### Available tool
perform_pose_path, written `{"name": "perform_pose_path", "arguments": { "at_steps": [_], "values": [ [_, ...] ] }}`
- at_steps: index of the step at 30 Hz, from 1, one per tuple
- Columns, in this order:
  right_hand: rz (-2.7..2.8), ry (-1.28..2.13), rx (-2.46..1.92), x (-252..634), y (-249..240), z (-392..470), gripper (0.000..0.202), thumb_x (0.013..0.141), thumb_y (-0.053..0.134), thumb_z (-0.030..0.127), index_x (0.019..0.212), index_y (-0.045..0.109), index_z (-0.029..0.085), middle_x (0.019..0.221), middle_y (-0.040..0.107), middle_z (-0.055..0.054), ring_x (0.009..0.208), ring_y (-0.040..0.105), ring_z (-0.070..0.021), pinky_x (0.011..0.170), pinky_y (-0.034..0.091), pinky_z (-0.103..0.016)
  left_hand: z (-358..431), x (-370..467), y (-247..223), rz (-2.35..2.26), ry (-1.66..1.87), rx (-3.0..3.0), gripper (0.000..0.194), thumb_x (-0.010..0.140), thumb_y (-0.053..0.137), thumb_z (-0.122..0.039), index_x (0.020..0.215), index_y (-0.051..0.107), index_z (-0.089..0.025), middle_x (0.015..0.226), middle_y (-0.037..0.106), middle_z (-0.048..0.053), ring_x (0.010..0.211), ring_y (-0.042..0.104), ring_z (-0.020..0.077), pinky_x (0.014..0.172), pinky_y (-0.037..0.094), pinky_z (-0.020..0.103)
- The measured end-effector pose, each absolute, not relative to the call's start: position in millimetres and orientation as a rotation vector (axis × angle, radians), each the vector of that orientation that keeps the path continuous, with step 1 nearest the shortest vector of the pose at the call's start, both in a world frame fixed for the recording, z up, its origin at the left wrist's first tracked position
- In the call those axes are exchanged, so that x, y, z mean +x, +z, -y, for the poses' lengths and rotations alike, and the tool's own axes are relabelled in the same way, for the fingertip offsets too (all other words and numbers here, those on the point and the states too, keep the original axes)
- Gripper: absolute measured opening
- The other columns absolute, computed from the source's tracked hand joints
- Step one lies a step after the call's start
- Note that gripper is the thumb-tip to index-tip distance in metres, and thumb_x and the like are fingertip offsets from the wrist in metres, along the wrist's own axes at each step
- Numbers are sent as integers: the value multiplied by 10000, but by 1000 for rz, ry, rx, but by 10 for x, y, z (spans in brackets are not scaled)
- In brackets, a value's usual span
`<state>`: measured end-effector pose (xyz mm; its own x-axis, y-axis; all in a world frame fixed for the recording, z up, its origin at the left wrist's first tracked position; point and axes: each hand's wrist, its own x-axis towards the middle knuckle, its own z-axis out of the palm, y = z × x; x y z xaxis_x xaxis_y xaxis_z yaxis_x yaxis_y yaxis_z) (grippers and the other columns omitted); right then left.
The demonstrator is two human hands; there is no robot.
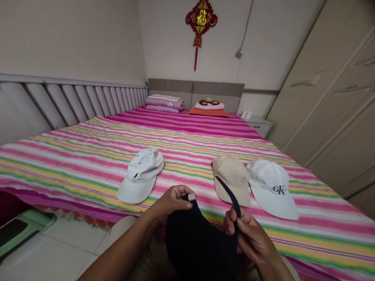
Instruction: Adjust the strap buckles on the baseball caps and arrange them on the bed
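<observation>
A black cap (202,242) is held low at the bed's front edge, between both hands. My left hand (172,201) pinches its back edge beside a small metal buckle (191,196). My right hand (249,234) is closed on the cap's dark strap, whose loose end (228,189) sticks up and to the left. On the bed beyond lie a white cap (142,175) with a small dark emblem to the left, a beige cap (231,179) to the right, and a white cap with CK letters (272,189) touching or overlapping the beige one.
The bed has a striped cover (88,152), with folded bedding (164,104) and an orange-and-pink stack (209,108) by the headboard (205,89). A railing (73,97) runs along the left. A green stool (29,230) stands on the floor; a wardrobe (328,97) is right.
</observation>
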<state>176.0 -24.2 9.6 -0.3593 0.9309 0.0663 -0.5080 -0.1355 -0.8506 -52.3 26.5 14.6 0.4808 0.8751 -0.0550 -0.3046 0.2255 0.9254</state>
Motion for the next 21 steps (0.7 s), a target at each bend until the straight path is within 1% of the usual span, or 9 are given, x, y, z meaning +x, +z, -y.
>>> {"name": "perform_pose_path", "arguments": {
  "at_steps": [2,4,6,9,12,14,16,19,21],
  "values": [
    [1016,1673,-607,1732,113,250,236,706,632,411,690,598,178,450,503,15,512,469,-134,552,345,-250,-278,-496,176,-753,953,1151,234,556,743,-168,763,640,-132,681,614,5,608,534,92,576,391,186],
    [1034,1638,-618,1697,122,264,274,740,588,433,669,594,168,410,475,19,476,460,-128,530,332,-249,-284,-469,211,-826,998,1261,208,582,730,-199,763,652,-132,711,632,18,653,544,110,614,396,201],
    [1032,1624,-637,1664,129,281,258,760,575,408,690,598,161,420,486,17,465,456,-118,514,324,-241,-281,-454,257,-879,1034,1336,189,608,713,-229,763,665,-133,739,650,33,687,554,131,649,402,223],
    [975,1629,-632,1634,144,301,168,766,588,343,784,605,177,460,509,24,459,439,-95,488,308,-217,-258,-476,359,-901,1041,1344,192,628,698,-245,787,676,-139,747,660,38,690,558,137,667,403,239],
    [948,1606,-613,1628,158,307,133,755,606,313,799,606,188,473,508,30,462,431,-88,481,307,-210,-219,-547,486,-777,975,1281,301,597,714,-215,887,663,-152,769,649,32,689,559,132,641,398,225],
    [952,1590,-608,1627,159,309,138,740,622,315,777,611,183,455,487,34,461,434,-91,482,312,-214,-191,-591,554,-652,944,1287,388,567,725,-190,945,646,-153,850,638,49,762,564,154,653,400,224],
    [971,1587,-596,1621,153,314,170,736,621,344,752,614,175,425,459,39,441,429,-91,471,308,-215,-167,-608,585,-582,932,1308,413,553,729,-169,956,636,-153,900,623,59,819,559,167,675,401,223],
    [996,1567,-590,1606,136,326,245,764,574,404,755,614,162,382,431,45,401,423,-88,445,296,-210,-145,-578,557,-614,922,1241,341,560,729,-157,886,628,-161,780,612,24,716,552,128,634,395,210],
    [984,1563,-612,1601,129,332,239,791,543,394,806,608,164,370,433,50,377,419,-81,421,288,-199,-138,-544,515,-676,940,1220,292,561,734,-162,829,619,-163,703,592,-4,651,530,104,610,383,203]
  ]
}}
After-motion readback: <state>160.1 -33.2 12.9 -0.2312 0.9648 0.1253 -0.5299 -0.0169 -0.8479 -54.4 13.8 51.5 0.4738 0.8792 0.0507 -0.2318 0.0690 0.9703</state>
